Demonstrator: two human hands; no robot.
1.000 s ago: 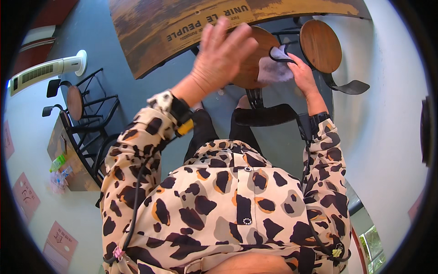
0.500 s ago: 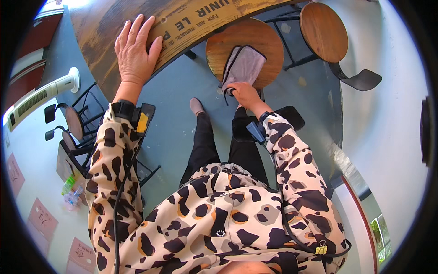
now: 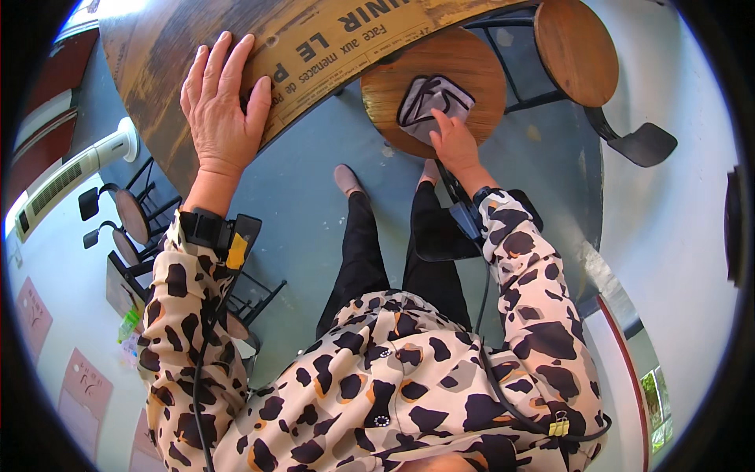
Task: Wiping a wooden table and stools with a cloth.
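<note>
My left hand (image 3: 223, 118) lies flat with its fingers spread on the brown wooden table (image 3: 330, 47), which has dark printed lettering along its edge. Lower down and to the right, a grey cloth (image 3: 425, 102) with dark edging sits folded in a compact, uneven pile on a round wooden stool seat (image 3: 385, 130). My right hand (image 3: 456, 145) rests on the near right side of the cloth, index finger stretched out and thumb apart from it. Its other fingers show only in part.
A second round wooden seat (image 3: 578, 51) with a black metal frame stands at the right, beside a black curved backrest (image 3: 645, 145). A white tower fan (image 3: 75, 177) and black-framed chairs (image 3: 132, 214) are at the left. The white wall (image 3: 676, 212) bounds the right.
The cloth hung partly off the seat from my right hand; now it lies folded on the seat. My right hand has moved forward and right, its grip loosened. My left hand stays on the table.
</note>
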